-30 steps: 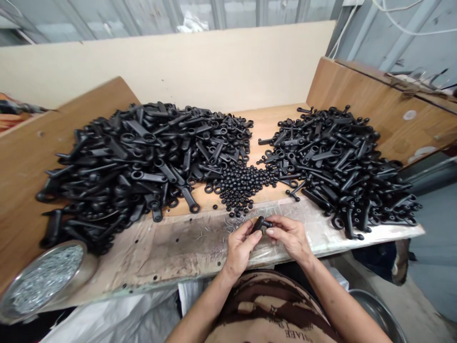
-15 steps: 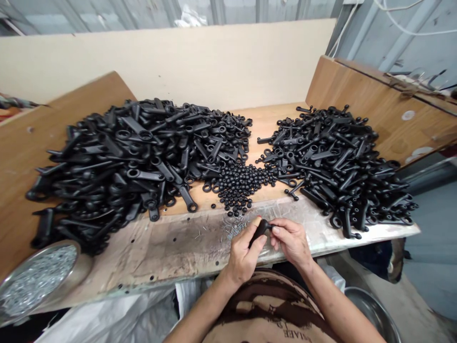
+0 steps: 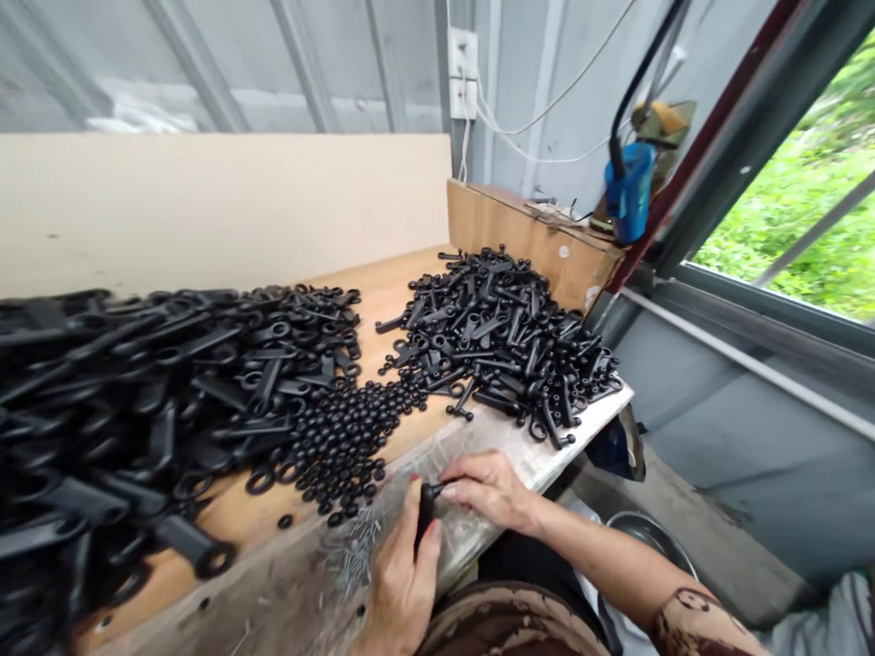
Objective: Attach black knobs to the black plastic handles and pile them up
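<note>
A black plastic crank handle [image 3: 425, 521] is gripped in my left hand [image 3: 398, 569], its thick end against the palm and thumb. From its upper end a thin dark stem runs to my right hand [image 3: 493, 492], whose thumb and fingertips pinch the stem's tip. Whether a small ball sits between those fingertips is hidden. Just left of my left hand, small metal pins [image 3: 356, 554] lie scattered on the worn board edge. Beyond them spreads a cluster of small black balls [image 3: 348, 437], some showing holes.
A large heap of black crank handles [image 3: 157, 401] fills the left side. A smaller pile of handles with ball ends [image 3: 506, 337] stands at right, against a wooden side board [image 3: 540, 241]. A metal bowl [image 3: 649, 533] is below the right edge. A blue object [image 3: 629, 191] hangs near the window.
The view has swung right, bringing the window and wall sockets in and leaving the bowl of pins out. Both hands keep hold of the handle, much as before.
</note>
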Available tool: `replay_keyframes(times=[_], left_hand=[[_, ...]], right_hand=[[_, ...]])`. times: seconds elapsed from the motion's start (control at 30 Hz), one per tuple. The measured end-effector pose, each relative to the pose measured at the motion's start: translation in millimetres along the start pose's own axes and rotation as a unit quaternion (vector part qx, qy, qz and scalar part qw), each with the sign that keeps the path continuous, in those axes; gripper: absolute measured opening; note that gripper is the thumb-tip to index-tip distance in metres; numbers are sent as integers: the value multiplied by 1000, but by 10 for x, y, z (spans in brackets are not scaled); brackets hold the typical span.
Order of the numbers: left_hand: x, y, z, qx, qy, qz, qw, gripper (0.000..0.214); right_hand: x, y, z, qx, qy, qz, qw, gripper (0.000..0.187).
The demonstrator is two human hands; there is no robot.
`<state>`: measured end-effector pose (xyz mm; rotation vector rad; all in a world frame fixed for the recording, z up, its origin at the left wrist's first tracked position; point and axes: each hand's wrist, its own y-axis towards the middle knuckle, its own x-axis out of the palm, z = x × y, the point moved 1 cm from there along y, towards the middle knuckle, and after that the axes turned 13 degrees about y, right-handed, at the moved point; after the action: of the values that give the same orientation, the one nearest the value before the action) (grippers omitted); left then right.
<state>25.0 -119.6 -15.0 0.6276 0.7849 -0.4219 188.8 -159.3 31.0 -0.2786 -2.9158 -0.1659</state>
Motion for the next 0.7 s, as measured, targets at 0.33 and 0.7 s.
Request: replay_keyframes(times=[0.33,0.7], left_hand=[[-573,107,-351,-169,44,40,984,51],[208,720,424,193,89,-68,975,23]], right_hand=[[-1945,429,-1317,-348,-353,412,764,19],[-1540,249,-720,-225,-132,360,896,22]])
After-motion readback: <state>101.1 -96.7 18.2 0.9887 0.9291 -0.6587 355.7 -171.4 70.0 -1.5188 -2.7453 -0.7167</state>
